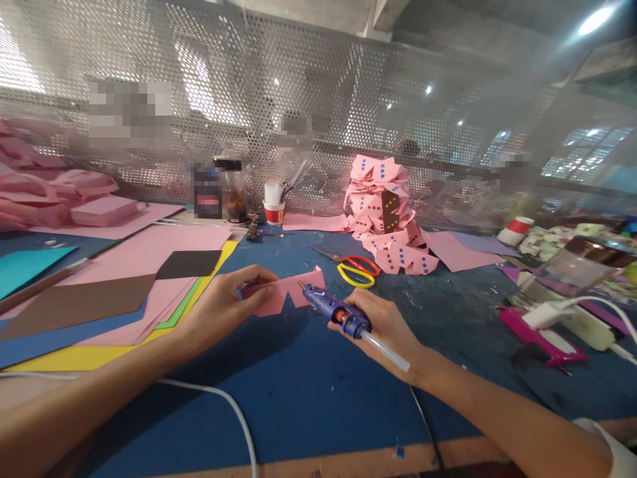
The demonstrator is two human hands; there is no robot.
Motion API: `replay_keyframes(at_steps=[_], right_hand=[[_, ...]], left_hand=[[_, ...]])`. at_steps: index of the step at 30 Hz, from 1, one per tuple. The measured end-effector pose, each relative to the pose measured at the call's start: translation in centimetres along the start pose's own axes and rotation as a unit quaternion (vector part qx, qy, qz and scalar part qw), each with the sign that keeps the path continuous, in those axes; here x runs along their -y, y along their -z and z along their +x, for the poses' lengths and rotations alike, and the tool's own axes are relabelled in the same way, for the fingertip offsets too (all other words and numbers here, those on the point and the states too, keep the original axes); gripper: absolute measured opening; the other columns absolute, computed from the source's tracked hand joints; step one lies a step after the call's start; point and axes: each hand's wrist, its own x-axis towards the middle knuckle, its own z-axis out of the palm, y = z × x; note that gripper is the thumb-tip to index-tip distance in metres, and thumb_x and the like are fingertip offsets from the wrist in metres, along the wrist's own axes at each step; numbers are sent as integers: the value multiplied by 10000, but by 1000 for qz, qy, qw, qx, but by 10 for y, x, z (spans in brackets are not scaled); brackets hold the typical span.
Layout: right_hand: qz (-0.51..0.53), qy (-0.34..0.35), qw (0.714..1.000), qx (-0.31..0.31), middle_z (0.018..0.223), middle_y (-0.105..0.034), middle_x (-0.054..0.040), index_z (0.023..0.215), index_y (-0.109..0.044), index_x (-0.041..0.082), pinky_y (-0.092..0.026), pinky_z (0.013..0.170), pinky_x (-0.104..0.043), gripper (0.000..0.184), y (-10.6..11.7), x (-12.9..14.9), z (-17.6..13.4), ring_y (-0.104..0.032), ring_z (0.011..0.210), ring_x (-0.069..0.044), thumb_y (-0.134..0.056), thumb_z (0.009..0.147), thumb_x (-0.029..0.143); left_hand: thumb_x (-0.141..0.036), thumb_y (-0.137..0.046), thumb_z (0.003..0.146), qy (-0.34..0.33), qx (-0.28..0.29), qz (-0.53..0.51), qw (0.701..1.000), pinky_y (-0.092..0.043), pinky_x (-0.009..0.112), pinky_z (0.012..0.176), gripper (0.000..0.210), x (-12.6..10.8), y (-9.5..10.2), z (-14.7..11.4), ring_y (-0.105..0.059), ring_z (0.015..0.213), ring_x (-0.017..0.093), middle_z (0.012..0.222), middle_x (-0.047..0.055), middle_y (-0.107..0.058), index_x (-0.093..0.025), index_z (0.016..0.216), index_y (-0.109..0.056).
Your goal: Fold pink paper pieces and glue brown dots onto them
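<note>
My left hand pinches a pink paper piece by its left end, above the blue table. Triangular notches are cut into its lower edge, and its right end is folded up. Closed around a blue hot glue gun is my right hand; a clear glue stick juts from its rear. The gun's nozzle is at the paper's right part; whether it touches, I cannot tell. Just beyond lie scissors with red and yellow handles. A stack of notched pink paper pieces with small coloured squares rises behind them.
Coloured sheets cover the left side, with pink paper parts heaped behind. A jar and a paper cup stand at the back. A magenta tool, a clear container and a white cable are also around.
</note>
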Motion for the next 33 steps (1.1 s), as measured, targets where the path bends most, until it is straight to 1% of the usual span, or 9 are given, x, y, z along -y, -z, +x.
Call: replay_keyframes(at_steps=[5, 11, 20, 33], right_hand=[[-6, -3, 1000, 0, 892, -595, 24, 907, -526, 224, -399, 694, -239, 226, 1, 1, 0, -568, 772, -131, -707, 804, 136], [-16, -6, 1000, 5, 882, -596, 21, 895, -533, 218, -388, 674, -236, 210, 0, 1, 0, -563, 756, -127, -702, 799, 139], [-21, -11, 1000, 2, 866, -587, 29, 877, -526, 215, -370, 649, -229, 223, 1, 2, -1, -547, 725, -114, -665, 773, 76], [-26, -17, 999, 11, 853, -598, 10, 851, -528, 207, -367, 627, -230, 167, 3, 5, 1, -549, 710, -127, -634, 794, 91]], left_hand=[[-405, -544, 878, -2, 4, -9, 1000, -425, 250, 666, 236, -1, 0, 0, -571, 741, 166, 811, -17, -658, -208, 941, -657], [-397, -547, 880, -5, 3, 4, 1000, -410, 239, 639, 225, 0, 0, 0, -552, 709, 155, 793, -24, -655, -214, 939, -663], [-413, -551, 886, -7, 2, -1, 1000, -409, 243, 663, 227, 2, 1, 1, -554, 732, 155, 816, -25, -653, -223, 942, -662], [-399, -551, 893, -9, 8, -7, 1000, -416, 239, 677, 208, 4, 0, 0, -570, 758, 155, 830, -30, -656, -228, 942, -658]])
